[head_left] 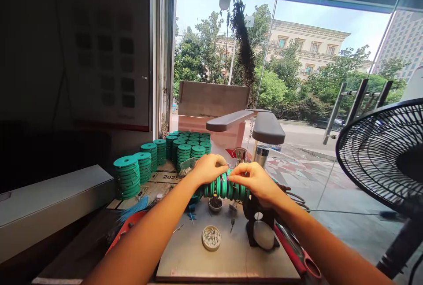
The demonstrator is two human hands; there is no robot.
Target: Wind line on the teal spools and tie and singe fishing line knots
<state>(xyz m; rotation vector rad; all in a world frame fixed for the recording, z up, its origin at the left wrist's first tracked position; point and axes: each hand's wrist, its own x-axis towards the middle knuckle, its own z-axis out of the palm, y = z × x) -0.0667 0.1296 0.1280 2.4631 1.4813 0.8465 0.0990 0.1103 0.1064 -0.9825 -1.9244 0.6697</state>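
Row of green spools [224,186] is held horiz. above board [231,260], one end by blk stand [261,227]. L hand [209,169] is curled at spool rims, R hand [257,181] is nearly pinched tog. just beside; whether anything fine is gripped can't be told. If rims are pressed unevenly, spools may be skewed; if fingertips are slackened, small pcs. may be dropped nr. dish [211,248].
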